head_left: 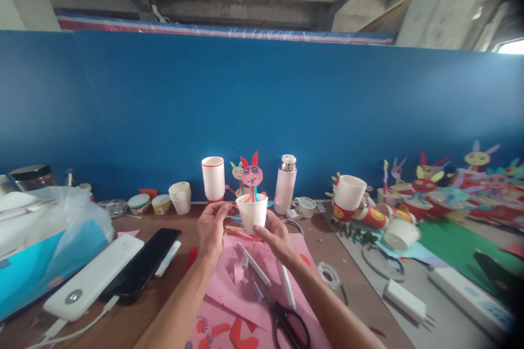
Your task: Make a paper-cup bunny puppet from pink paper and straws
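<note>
In front of me, above the table, is a white paper cup [250, 217] with a paper figure [251, 174] rising from it. The figure has a pink round face, red pointed ears and coloured strips below the head. My right hand [277, 237] grips the cup at its right side, thumb on the front. Close to the cup's left side is my left hand [213, 226], its thumb and forefinger pinched together; what lies between them is too small to make out. Below the hands, pink paper sheets [229, 278] carry white pens and black-handled scissors [289, 327].
A stack of paper cups [213, 180], a similar greenish figure [237, 172] and a pink thermos [285, 185] stand behind. At left lie a power bank [94, 278] and a black phone [141, 264]. Several cup figures [426, 185], tape [328, 275] and a power strip [470, 294] are at right.
</note>
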A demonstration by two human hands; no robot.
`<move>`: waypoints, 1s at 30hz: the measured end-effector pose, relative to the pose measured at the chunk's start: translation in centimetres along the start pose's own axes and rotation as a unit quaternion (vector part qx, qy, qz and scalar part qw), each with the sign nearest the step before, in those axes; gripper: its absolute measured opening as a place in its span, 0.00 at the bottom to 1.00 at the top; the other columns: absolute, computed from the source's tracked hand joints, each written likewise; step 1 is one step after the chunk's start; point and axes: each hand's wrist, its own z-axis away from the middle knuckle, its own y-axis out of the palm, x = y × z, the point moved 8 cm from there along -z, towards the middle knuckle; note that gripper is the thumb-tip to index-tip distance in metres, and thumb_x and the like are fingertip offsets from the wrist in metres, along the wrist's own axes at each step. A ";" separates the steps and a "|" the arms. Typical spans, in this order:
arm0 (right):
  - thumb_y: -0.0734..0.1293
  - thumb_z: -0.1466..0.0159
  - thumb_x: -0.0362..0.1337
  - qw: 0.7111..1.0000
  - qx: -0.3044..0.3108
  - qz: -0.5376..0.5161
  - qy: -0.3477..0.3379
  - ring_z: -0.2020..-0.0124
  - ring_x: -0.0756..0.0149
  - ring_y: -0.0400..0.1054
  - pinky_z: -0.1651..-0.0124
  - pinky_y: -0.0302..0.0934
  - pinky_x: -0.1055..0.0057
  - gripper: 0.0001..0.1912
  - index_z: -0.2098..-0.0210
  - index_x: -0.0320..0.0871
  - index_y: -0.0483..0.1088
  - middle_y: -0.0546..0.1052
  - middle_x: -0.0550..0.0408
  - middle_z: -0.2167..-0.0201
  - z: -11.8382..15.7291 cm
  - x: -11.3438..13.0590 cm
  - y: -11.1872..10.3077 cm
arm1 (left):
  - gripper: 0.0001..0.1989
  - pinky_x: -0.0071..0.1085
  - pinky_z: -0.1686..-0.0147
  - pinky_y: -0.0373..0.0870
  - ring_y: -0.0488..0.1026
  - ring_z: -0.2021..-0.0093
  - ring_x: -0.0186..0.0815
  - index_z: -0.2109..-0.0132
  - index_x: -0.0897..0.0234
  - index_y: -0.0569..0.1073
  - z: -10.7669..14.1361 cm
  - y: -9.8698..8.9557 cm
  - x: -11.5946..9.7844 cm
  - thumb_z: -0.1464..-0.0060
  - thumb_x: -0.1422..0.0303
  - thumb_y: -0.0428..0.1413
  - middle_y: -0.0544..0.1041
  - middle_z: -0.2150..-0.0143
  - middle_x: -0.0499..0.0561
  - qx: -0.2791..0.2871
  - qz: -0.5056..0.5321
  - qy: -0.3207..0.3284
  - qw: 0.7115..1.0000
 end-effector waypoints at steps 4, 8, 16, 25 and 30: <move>0.66 0.45 0.44 1.000 -0.004 -0.002 0.003 0.57 0.57 0.66 0.55 0.61 0.64 0.21 0.54 0.43 0.65 0.73 0.51 0.57 0.1 0.1 0.0 | 0.13 0.27 0.79 0.66 0.72 0.79 0.33 0.68 0.67 0.69 -0.3 -0.5 -0.4 0.60 0.63 0.60 0.76 0.75 0.49 -0.013 -0.018 0.004 1.000; 0.66 0.45 0.44 1.000 0.005 -0.015 0.005 0.57 0.57 0.66 0.56 0.61 0.64 0.22 0.53 0.43 0.65 0.72 0.50 0.57 0.1 0.2 0.2 | 0.12 0.28 0.75 0.68 0.72 0.77 0.32 0.69 0.67 0.69 -0.5 -0.8 -0.9 0.61 0.64 0.60 0.75 0.75 0.48 -0.020 -0.021 0.013 0.999; 0.66 0.45 0.43 0.999 0.003 -0.036 0.007 0.56 0.58 0.66 0.54 0.61 0.63 0.22 0.52 0.42 0.64 0.72 0.50 0.56 0.1 0.1 0.3 | 0.11 0.28 0.74 0.67 0.71 0.77 0.32 0.71 0.66 0.69 -0.7 -0.9 -1.4 0.62 0.65 0.61 0.75 0.75 0.47 -0.018 -0.026 0.024 0.999; 0.65 0.44 0.43 0.998 0.018 -0.056 0.003 0.54 0.57 0.65 0.53 0.60 0.62 0.22 0.52 0.44 0.63 0.71 0.51 0.55 0.1 -0.1 0.5 | 0.13 0.27 0.73 0.67 0.71 0.73 0.32 0.69 0.66 0.70 -0.5 -0.5 -1.5 0.63 0.64 0.61 0.74 0.74 0.48 -0.001 -0.025 0.025 0.999; 0.66 0.45 0.43 0.998 0.012 -0.061 -0.003 0.53 0.56 0.65 0.53 0.60 0.62 0.22 0.51 0.43 0.64 0.71 0.50 0.55 0.1 0.2 0.4 | 0.15 0.27 0.75 0.66 0.71 0.75 0.32 0.68 0.66 0.71 -0.4 -0.4 -1.2 0.63 0.62 0.60 0.74 0.73 0.48 0.008 -0.009 -0.002 1.000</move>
